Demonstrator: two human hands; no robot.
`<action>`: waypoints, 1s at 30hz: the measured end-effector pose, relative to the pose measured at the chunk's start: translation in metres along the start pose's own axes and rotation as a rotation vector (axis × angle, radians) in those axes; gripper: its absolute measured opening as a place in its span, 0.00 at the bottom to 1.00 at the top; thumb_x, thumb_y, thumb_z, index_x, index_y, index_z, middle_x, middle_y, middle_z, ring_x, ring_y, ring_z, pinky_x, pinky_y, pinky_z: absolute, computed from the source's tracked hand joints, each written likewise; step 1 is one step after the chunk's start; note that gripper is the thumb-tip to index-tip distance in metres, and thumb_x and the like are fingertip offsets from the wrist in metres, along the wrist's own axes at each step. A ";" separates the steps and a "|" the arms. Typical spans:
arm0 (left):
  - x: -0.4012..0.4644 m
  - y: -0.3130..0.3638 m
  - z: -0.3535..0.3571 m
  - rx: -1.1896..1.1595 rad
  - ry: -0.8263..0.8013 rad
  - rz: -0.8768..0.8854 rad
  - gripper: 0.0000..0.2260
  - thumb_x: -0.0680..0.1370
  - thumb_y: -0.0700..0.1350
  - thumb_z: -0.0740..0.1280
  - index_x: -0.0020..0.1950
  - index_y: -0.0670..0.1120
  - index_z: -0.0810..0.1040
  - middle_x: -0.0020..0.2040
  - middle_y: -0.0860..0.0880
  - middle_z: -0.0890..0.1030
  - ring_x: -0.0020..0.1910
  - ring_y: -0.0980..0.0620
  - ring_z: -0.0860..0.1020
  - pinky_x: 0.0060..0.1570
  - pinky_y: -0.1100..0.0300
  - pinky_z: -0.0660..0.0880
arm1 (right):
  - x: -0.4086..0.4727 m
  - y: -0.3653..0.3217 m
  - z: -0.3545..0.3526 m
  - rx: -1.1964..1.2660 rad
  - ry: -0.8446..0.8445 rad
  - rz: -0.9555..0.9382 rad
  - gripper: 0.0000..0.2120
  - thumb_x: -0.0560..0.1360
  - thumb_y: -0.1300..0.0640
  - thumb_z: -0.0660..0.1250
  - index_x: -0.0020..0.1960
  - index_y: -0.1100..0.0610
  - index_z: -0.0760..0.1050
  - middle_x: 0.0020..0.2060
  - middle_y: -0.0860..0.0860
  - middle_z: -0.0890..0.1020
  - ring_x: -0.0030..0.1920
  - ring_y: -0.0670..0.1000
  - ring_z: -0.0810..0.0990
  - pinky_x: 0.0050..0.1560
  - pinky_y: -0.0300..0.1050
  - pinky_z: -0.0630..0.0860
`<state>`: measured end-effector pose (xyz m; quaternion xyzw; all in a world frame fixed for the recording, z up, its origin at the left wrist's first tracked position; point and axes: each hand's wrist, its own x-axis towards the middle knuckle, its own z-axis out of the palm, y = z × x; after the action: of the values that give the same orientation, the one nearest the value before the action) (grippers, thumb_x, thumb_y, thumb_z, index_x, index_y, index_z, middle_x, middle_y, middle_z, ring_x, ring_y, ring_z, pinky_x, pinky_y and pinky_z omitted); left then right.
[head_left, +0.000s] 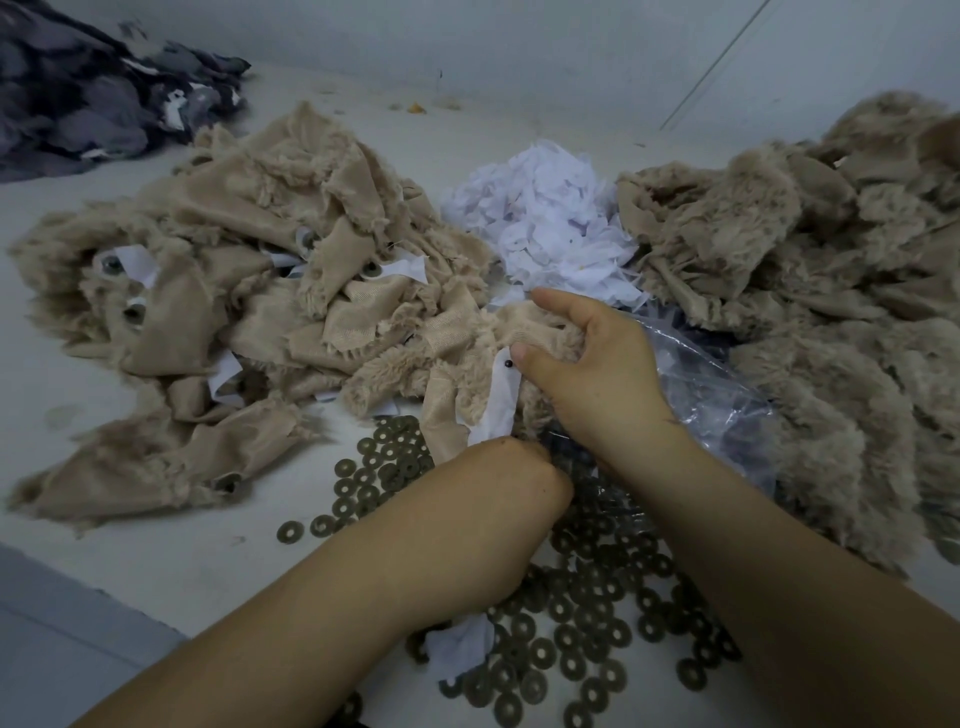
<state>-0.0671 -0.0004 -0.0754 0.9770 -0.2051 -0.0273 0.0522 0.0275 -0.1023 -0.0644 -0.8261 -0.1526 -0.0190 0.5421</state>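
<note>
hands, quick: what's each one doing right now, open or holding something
left hand: fingers hidden from the camera, cannot be told
right hand: closed, holding the beige plush piece

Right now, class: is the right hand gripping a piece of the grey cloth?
No: the right hand grips a beige plush piece, while the grey cloth lies apart at the far back left.
</note>
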 end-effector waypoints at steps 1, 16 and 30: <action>-0.001 0.000 -0.001 -0.010 -0.007 0.026 0.08 0.80 0.42 0.58 0.48 0.47 0.76 0.47 0.51 0.75 0.46 0.54 0.72 0.37 0.67 0.60 | 0.000 0.000 0.000 0.000 0.001 0.000 0.25 0.74 0.59 0.74 0.70 0.52 0.74 0.66 0.44 0.77 0.68 0.42 0.72 0.66 0.34 0.67; -0.009 -0.012 -0.008 -0.718 0.309 -0.229 0.08 0.73 0.34 0.71 0.43 0.47 0.84 0.38 0.53 0.84 0.38 0.59 0.81 0.40 0.68 0.77 | 0.001 0.003 0.002 -0.001 0.033 0.020 0.25 0.73 0.57 0.75 0.68 0.52 0.75 0.64 0.44 0.79 0.66 0.43 0.74 0.68 0.39 0.70; -0.008 -0.017 -0.014 -1.820 0.510 -0.550 0.06 0.73 0.28 0.69 0.46 0.36 0.82 0.35 0.36 0.83 0.33 0.43 0.84 0.29 0.60 0.80 | 0.002 0.003 0.002 -0.011 0.041 0.029 0.24 0.73 0.56 0.76 0.67 0.51 0.76 0.63 0.44 0.79 0.64 0.43 0.75 0.67 0.40 0.72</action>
<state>-0.0665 0.0191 -0.0633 0.5540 0.1462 0.0257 0.8191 0.0297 -0.1016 -0.0679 -0.8306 -0.1293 -0.0290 0.5409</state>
